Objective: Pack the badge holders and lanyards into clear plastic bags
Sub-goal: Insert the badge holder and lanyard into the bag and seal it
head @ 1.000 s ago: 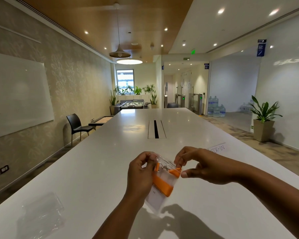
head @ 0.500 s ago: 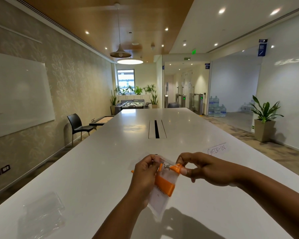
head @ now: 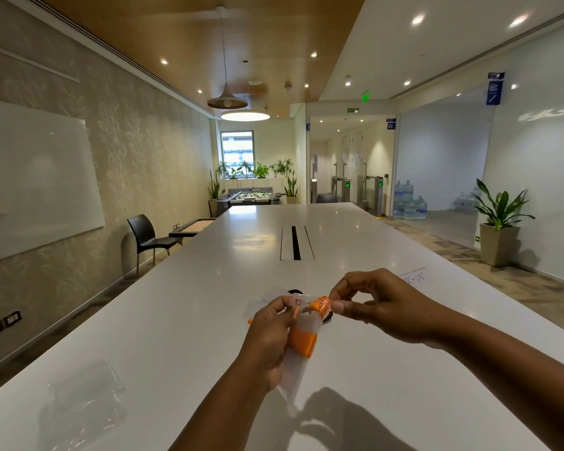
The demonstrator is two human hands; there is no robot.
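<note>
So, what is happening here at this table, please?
A person at a long white table holds a clear plastic bag above it with both hands. An orange lanyard is inside the bag. The left hand grips the bag's side, and the right hand pinches its top end, probably to close it. More clear bags lie on the table, further left.

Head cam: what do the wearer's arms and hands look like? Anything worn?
Nothing worn in view. The left hand and right hand are bare: no gloves, no rings visible, no watch or band at either wrist. The left forearm and right forearm show no sleeve up to the frame edge.
</note>
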